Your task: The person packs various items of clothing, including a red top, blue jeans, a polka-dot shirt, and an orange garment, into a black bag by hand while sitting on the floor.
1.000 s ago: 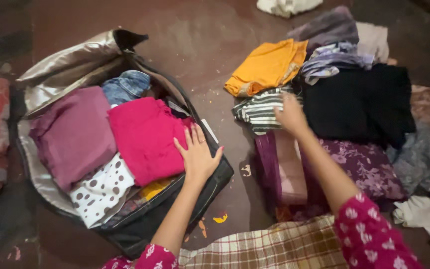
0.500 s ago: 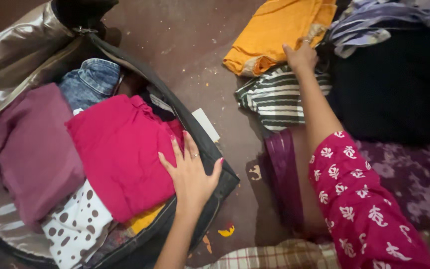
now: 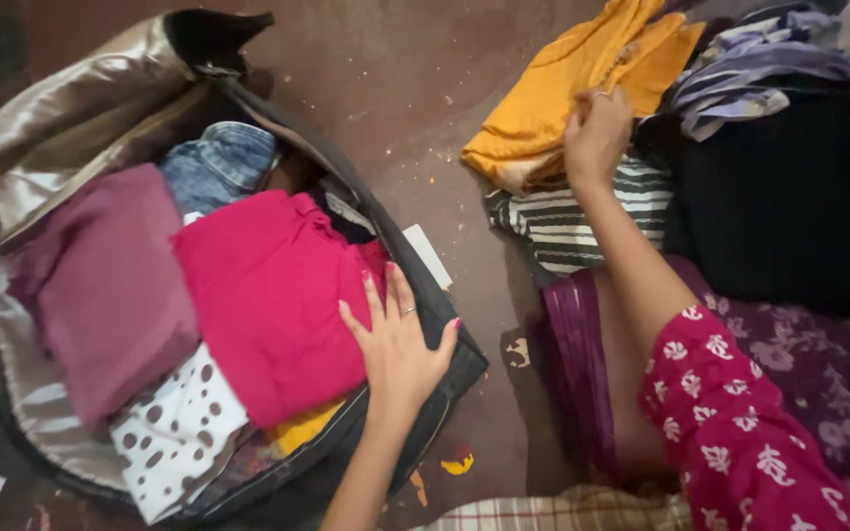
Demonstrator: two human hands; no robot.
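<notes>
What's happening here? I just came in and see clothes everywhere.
A person sits on the floor by an open suitcase packed with folded clothes. The left hand rests flat on a pink garment at the suitcase's edge. The right hand reaches to a yellow garment in the pile beside it, above a striped top.

Dim warm indoor light, soft shadows, glare on satin lining [image 3: 46, 118], slight blur
</notes>
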